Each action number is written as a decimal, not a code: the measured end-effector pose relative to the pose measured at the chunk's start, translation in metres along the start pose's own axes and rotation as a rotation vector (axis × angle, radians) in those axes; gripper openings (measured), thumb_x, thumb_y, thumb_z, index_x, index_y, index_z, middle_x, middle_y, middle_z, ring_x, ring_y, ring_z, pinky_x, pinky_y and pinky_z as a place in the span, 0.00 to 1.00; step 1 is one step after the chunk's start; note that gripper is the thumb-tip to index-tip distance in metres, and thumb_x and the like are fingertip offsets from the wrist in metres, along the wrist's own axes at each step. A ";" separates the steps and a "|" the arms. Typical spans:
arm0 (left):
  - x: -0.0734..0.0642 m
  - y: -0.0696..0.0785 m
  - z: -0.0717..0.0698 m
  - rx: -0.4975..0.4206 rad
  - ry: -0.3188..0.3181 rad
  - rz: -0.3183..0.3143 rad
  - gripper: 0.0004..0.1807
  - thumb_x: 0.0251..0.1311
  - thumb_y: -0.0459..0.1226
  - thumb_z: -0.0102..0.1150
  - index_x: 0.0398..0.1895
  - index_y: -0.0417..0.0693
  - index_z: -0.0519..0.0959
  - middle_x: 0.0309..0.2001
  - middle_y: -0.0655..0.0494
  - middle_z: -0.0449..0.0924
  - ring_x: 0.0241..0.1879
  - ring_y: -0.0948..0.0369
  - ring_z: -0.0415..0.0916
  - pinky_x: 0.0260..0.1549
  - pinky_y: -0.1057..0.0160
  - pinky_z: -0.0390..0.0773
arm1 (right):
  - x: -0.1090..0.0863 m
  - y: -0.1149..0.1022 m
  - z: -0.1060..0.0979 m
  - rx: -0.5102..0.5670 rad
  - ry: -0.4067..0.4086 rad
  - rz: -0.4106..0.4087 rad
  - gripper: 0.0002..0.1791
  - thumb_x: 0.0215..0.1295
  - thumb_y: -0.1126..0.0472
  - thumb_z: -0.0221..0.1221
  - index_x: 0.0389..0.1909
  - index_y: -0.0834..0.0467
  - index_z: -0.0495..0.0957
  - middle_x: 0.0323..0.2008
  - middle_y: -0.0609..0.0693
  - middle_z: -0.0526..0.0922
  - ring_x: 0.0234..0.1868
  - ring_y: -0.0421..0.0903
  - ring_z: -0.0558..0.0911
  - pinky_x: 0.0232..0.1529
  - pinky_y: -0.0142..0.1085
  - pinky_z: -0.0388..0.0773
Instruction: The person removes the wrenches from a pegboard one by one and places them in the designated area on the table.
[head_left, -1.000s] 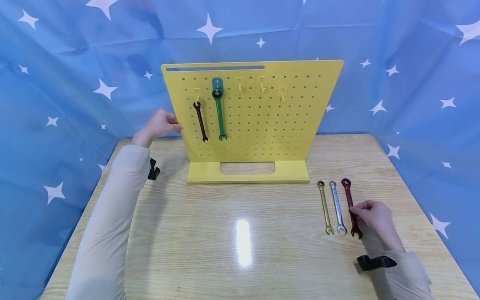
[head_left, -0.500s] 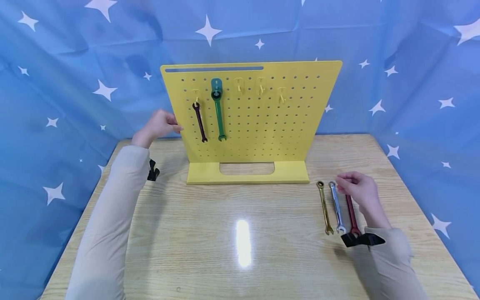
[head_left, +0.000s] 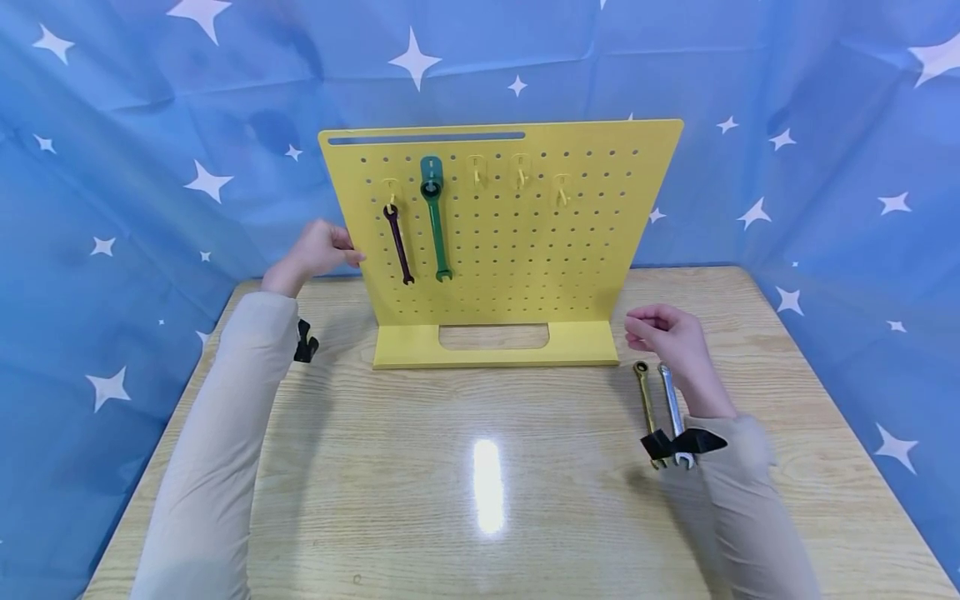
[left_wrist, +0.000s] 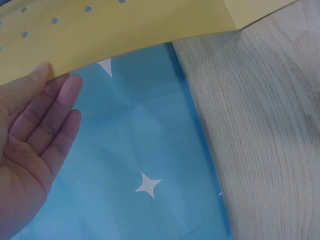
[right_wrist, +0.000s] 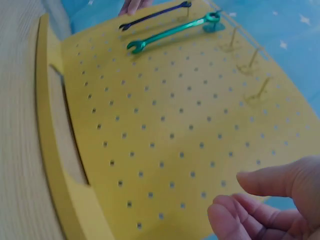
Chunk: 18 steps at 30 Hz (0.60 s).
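My left hand (head_left: pixel 321 247) pinches the left edge of the yellow pegboard (head_left: pixel 525 275); its thumb (left_wrist: pixel 37 75) lies on the front. A dark purple wrench (head_left: pixel 400 246) and a green ratchet wrench (head_left: pixel 437 233) hang on hooks at the board's upper left. My right hand (head_left: pixel 667 337) is raised beside the board's lower right corner. In the right wrist view, nothing shows between its thumb (right_wrist: pixel 270 181) and loosely bent fingers. Below it lie a gold wrench (head_left: pixel 645 396) and a silver wrench (head_left: pixel 671 400), partly covered by the wrist strap. The red wrench seen earlier is out of sight.
Three bare yellow hooks, such as the rightmost hook (head_left: pixel 563 192), stick out along the board's upper part. The board's slotted base (head_left: pixel 405 348) rests on the wooden table (head_left: pixel 375 467). Blue cloth (head_left: pixel 795 167) with white stars surrounds the table.
My right hand has left the red wrench and moved up and left past the silver and gold wrenches. The forearm now covers the red wrench's spot. My left hand stays on the pegboard edge.
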<state>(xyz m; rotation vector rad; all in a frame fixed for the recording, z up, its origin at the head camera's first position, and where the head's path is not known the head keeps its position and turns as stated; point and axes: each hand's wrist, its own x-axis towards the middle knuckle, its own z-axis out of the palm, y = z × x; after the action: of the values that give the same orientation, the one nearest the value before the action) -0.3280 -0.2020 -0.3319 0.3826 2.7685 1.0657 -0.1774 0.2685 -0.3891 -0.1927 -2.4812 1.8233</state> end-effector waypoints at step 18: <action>0.000 0.000 0.000 -0.004 -0.004 -0.009 0.11 0.62 0.33 0.57 0.39 0.30 0.81 0.35 0.39 0.83 0.34 0.53 0.80 0.52 0.48 0.72 | 0.021 -0.041 0.058 0.139 -0.108 -0.113 0.15 0.63 0.68 0.58 0.44 0.76 0.72 0.25 0.43 0.79 0.28 0.37 0.80 0.35 0.29 0.81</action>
<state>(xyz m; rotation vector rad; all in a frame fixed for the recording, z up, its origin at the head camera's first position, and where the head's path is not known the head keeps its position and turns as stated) -0.3276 -0.2022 -0.3325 0.3711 2.7611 1.0669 -0.2084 0.2042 -0.3684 0.0534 -2.3657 1.9980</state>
